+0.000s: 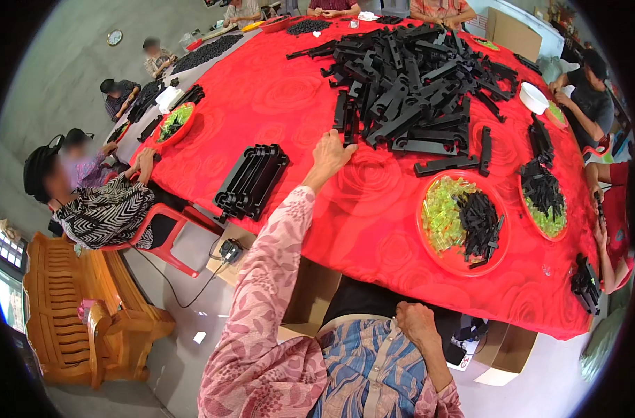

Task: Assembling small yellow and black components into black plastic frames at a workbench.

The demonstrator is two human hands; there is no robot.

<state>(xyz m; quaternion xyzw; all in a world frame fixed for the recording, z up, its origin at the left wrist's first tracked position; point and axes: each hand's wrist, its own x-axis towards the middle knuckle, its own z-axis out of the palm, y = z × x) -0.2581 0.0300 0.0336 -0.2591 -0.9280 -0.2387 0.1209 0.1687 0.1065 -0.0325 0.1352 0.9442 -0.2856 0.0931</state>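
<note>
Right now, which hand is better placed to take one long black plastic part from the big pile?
Probably the left hand: it reaches over the red rose-patterned tablecloth to the near edge of the big pile. The right hand is low, by the blue patterned garment, away from the pile.

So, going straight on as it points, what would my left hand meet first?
Your left hand would likely meet the heap of long black plastic parts first; whether it already touches is unclear.
</note>
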